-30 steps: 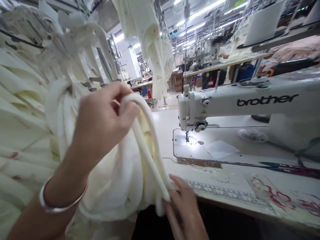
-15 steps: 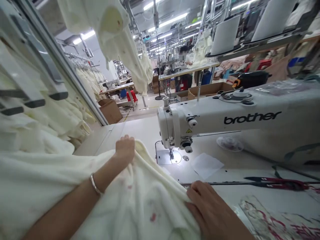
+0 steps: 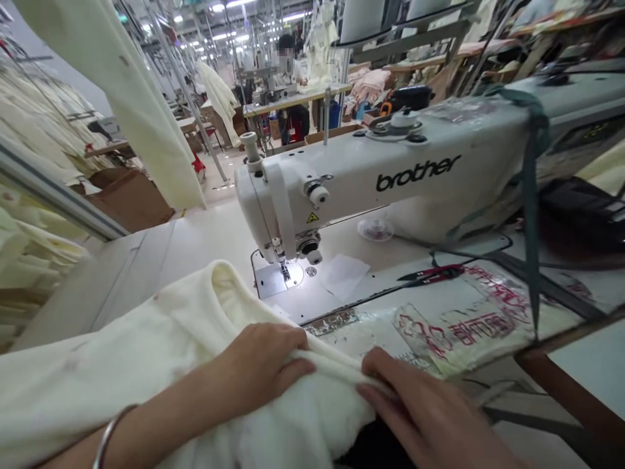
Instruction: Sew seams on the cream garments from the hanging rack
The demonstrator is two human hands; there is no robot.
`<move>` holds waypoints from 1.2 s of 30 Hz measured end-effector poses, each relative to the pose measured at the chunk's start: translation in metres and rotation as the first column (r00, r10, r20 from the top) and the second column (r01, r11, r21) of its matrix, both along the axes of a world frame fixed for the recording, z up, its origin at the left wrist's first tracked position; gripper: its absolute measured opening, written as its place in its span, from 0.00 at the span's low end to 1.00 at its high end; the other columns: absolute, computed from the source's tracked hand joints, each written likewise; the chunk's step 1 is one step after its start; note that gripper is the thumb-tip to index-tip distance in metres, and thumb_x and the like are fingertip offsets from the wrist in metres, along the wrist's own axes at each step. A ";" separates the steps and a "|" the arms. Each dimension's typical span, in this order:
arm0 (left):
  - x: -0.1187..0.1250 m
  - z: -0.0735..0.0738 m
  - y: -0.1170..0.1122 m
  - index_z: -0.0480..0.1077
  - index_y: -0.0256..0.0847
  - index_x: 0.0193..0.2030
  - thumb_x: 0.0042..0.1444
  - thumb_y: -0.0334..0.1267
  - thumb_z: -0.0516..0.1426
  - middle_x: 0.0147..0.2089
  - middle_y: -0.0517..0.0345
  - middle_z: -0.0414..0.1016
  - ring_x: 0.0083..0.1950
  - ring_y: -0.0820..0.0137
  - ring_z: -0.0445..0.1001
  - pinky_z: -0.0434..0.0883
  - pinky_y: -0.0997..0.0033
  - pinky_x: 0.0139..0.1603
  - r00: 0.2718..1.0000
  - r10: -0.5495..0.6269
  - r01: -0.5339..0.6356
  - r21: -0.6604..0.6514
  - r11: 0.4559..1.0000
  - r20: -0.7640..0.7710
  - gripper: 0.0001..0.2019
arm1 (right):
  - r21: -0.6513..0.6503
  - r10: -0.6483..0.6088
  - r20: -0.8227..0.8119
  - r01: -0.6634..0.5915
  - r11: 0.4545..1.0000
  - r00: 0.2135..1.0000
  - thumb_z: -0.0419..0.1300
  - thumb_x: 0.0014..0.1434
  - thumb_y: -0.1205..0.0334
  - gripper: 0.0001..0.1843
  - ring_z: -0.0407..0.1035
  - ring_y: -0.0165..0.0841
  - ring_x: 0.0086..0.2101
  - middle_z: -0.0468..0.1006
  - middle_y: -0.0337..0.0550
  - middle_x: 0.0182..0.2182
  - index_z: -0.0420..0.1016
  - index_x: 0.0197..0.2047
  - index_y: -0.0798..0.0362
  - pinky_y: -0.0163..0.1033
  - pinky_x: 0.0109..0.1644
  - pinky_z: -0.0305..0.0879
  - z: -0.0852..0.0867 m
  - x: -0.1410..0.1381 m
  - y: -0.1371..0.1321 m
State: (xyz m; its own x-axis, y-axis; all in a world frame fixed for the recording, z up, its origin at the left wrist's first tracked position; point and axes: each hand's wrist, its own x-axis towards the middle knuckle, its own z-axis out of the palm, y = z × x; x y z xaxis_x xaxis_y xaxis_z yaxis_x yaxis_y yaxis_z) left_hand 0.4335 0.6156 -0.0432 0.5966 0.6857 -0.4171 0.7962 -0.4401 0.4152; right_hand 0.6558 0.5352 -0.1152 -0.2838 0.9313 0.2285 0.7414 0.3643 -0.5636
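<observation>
While the long white bench [image 3: 185, 241] fills most of the view, the cream sewing machine [image 3: 371, 176] stands across it from twelve to two o'clock, smooth enamel with a boxy arm and black lettering, its needle foot [image 3: 283, 270] lit above a shiny steel plate. At seven to nine o'clock lies the cream garment [image 3: 146, 339], a soft, fleecy fabric with faint reddish specks, bunched in rounded folds with one thick rolled edge running toward the near rim of the bench. Both hands are pressed onto that edge: the left hand [image 3: 258, 368], at six o'clock, lies knuckles-up with fingers curled over the fold, a thin metal bangle [image 3: 110, 436] on its wrist; the right hand [image 3: 430, 423], at five o'clock, pinches the same edge just beside it, fingertips nearly meeting the left's. Handling this well, by my judgement, means keeping the rolled edge flat and evenly taut between the two hands so the plush layers do not slip. At three o'clock small red-handled snips [image 3: 430, 273] rest on a printed plastic sheet [image 3: 469, 326].
</observation>
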 end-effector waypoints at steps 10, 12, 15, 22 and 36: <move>0.041 -0.018 -0.004 0.66 0.36 0.39 0.53 0.36 0.62 0.45 0.49 0.69 0.47 0.60 0.66 0.67 0.59 0.48 0.974 -0.189 0.161 0.204 0.966 0.127 0.11 | -0.303 -0.008 -0.108 -0.026 0.953 0.994 0.53 0.58 0.70 0.05 0.63 0.33 0.34 0.67 0.40 0.33 0.63 0.30 0.52 0.38 0.36 0.59 0.011 0.008 0.029; 0.037 -0.019 -0.001 0.65 0.37 0.38 0.56 0.35 0.60 0.42 0.52 0.70 0.45 0.62 0.67 0.66 0.61 0.47 0.974 -0.172 0.150 0.148 0.978 0.148 0.08 | -0.329 0.002 -0.210 -0.073 0.942 0.978 0.53 0.58 0.69 0.04 0.63 0.32 0.36 0.68 0.40 0.36 0.63 0.31 0.52 0.37 0.38 0.59 0.017 0.010 0.031; 0.028 -0.013 0.004 0.64 0.40 0.42 0.58 0.36 0.58 0.40 0.57 0.72 0.41 0.65 0.70 0.65 0.64 0.43 0.980 -0.032 0.034 -0.008 0.999 0.195 0.07 | -0.442 0.024 -0.328 -0.176 0.880 0.944 0.52 0.60 0.64 0.03 0.63 0.30 0.33 0.70 0.37 0.35 0.66 0.34 0.51 0.35 0.35 0.57 0.029 0.010 0.040; 0.022 -0.009 0.016 0.72 0.42 0.40 0.55 0.46 0.59 0.40 0.61 0.76 0.41 0.67 0.71 0.63 0.70 0.41 0.945 0.189 -0.127 -0.233 0.964 0.267 0.11 | -0.578 0.015 -0.350 -0.229 0.783 0.937 0.59 0.53 0.65 0.04 0.61 0.27 0.26 0.69 0.33 0.23 0.69 0.28 0.54 0.32 0.28 0.52 0.039 0.005 0.070; 0.024 -0.016 0.006 0.73 0.41 0.33 0.56 0.40 0.54 0.30 0.61 0.74 0.30 0.72 0.67 0.60 0.73 0.31 0.902 0.264 -0.239 -0.115 0.964 0.342 0.08 | -0.640 0.058 -0.456 -0.373 0.672 0.888 0.61 0.53 0.59 0.15 0.65 0.28 0.29 0.72 0.37 0.30 0.72 0.44 0.53 0.31 0.30 0.61 0.047 0.010 0.082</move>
